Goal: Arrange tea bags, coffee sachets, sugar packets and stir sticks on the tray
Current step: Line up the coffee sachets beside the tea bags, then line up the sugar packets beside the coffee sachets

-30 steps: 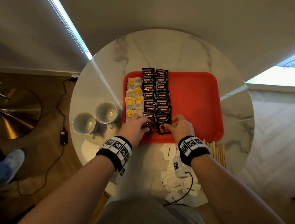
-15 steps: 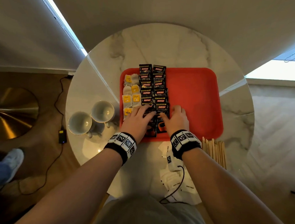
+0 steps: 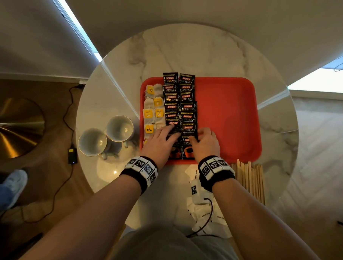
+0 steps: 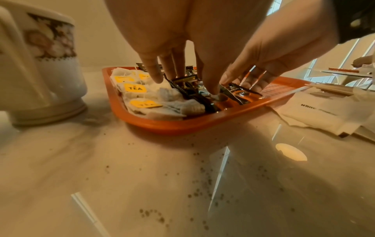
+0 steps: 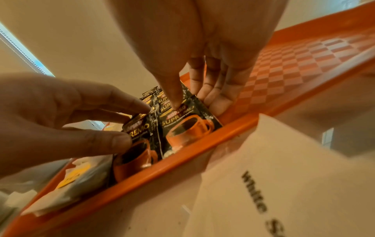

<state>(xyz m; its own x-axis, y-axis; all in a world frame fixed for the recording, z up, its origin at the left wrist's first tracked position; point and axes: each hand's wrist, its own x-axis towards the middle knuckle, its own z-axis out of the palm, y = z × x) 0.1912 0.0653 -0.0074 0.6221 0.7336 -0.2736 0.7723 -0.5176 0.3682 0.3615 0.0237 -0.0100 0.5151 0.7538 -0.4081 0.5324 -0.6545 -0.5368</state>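
A red tray (image 3: 226, 112) lies on the round marble table. Two columns of black coffee sachets (image 3: 185, 108) run down its left half, and tea bags (image 3: 152, 111) with yellow tags lie left of them. My left hand (image 3: 166, 137) rests with straight fingers on the nearest sachets of the left column (image 5: 138, 128). My right hand (image 3: 202, 139) touches the right column: its thumb presses on the nearest sachet (image 5: 188, 128) and its fingers (image 5: 215, 96) lie along that sachet's right edge. White sugar packets (image 3: 204, 215) and wooden stir sticks (image 3: 249, 180) lie on the table in front of the tray.
Two white cups (image 3: 119, 128) (image 3: 92, 142) stand left of the tray; one looms close in the left wrist view (image 4: 40, 64). The tray's right half (image 5: 304, 56) is bare. Dark crumbs dot the table (image 4: 202, 184). A cable and a shoe are on the floor at left.
Both hands have gone from holding the nearest sachets at the tray's near edge to lying further up the columns with fingers stretched out. Little has moved in the last half second.
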